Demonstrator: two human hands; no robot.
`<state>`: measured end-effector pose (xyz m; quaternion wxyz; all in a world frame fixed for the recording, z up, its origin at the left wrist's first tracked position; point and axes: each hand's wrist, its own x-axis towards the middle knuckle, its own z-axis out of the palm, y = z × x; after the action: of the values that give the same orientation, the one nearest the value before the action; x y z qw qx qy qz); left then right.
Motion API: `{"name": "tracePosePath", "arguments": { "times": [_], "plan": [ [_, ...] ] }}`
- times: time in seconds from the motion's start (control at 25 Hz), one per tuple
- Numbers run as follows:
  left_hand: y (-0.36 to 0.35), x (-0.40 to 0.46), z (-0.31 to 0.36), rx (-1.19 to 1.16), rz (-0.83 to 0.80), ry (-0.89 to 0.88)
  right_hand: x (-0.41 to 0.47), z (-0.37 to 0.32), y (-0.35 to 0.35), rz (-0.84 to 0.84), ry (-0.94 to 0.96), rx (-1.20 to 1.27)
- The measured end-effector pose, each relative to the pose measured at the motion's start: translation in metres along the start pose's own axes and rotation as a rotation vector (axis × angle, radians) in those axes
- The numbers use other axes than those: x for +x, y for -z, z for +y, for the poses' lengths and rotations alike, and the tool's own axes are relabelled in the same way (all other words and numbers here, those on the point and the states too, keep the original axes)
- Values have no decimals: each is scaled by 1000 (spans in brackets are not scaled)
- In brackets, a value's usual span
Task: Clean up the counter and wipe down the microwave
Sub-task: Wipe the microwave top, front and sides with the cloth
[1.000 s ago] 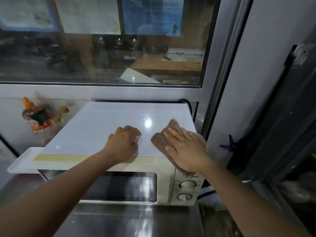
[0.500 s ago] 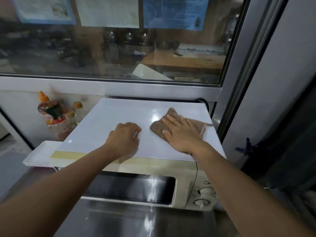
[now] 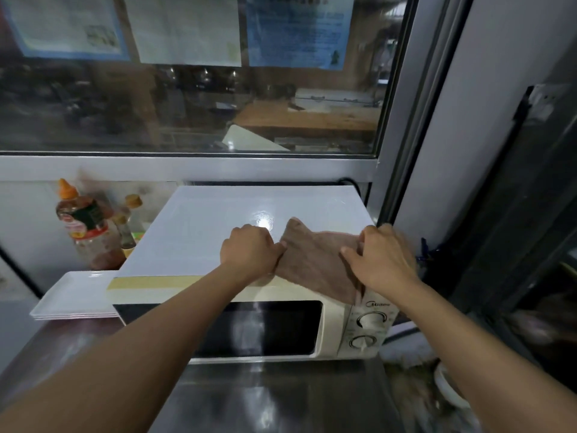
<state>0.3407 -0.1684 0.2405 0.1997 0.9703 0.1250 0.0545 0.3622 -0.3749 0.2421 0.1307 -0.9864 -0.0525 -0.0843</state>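
Left hand (image 3: 249,250) now pinching brown cloth's (image 3: 315,260) near-left edge where earlier it rested as a fist beside it, right hand (image 3: 379,260) no longer flat, fingers curled gripping right edge, cloth stretched between both hands atop microwave (image 3: 203,232) on bench (image 3: 265,401), front corner hanging over dial panel.

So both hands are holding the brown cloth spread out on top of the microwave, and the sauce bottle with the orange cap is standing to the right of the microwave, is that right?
Not quite. In the head view the sauce bottle stands to the left of the microwave, not the right. The rest holds: the left hand and right hand both hold the brown cloth spread out on top of the microwave.
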Motion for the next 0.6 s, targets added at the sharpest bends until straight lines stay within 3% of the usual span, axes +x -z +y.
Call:
{"name": "tracePosePath", "arguments": {
  "times": [0.12, 0.32, 0.52, 0.6],
  "plan": [
    [-6, 4, 16, 40, -43, 40, -11, 3, -1, -114, -104, -145],
    [-10, -2, 28, -20, -58, 0, -14, -14, -10, -121, -179, 70],
    [15, -14, 18, -612, 41, 61, -19, -7, -1, 40, -246, 578],
    [29, -20, 15, -781, 5, 80, -23, -6, 12, 11, -254, 859]
  ]
}}
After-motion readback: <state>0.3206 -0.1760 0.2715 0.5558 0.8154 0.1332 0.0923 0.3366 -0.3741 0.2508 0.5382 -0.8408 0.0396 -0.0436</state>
